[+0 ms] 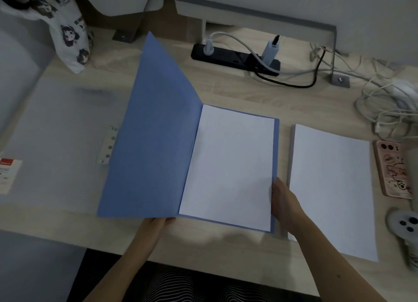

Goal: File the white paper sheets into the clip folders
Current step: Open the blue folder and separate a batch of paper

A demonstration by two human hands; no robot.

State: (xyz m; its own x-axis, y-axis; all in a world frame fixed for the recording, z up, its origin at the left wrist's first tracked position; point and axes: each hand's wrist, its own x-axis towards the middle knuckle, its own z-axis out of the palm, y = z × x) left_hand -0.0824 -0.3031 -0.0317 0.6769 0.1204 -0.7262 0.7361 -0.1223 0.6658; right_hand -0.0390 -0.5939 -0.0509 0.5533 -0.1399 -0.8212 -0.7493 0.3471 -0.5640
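Observation:
A blue clip folder [153,143] lies in the middle of the wooden desk with its front cover raised and tilted to the left. White paper sheets [230,166] rest inside on its back cover. My left hand [156,224] grips the lower edge of the raised cover. My right hand [285,202] rests on the lower right edge of the sheets and the back cover. A stack of white paper [332,188] lies to the right of the folder. Partly hidden behind the cover, a pale grey folder [63,143] with a clip strip [107,145] lies at the left.
A black power strip [235,58] with plugs and cables sits at the back. Tangled white cables [389,105] lie at the far right. A phone in a pink case [393,168] and a grey controller [404,224] lie right of the stack. A printed tote bag [67,30] stands back left.

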